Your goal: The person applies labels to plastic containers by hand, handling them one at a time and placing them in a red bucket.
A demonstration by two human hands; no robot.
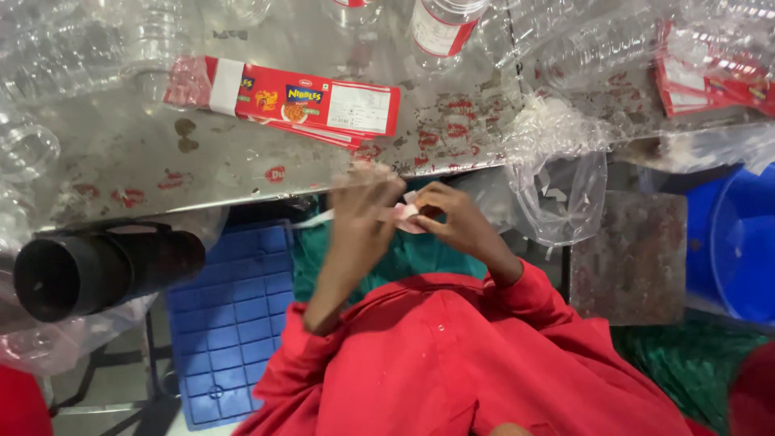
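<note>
My left hand (359, 211) and my right hand (454, 216) meet just below the edge of a metal table (266, 161). Between their fingertips they pinch a small pink-white piece of film or label (406, 214). The left hand is blurred by motion. Both arms wear red sleeves. On the table above the hands lies a stack of flat red printed labels (311, 101).
Clear plastic bottles (440, 28) crowd the table's far side and left. More red labels (710, 77) lie at top right. A clear plastic bag (557, 194) hangs off the edge. A black tube (89, 270) juts out left, over a blue crate (230, 323). A blue tub (739, 242) stands right.
</note>
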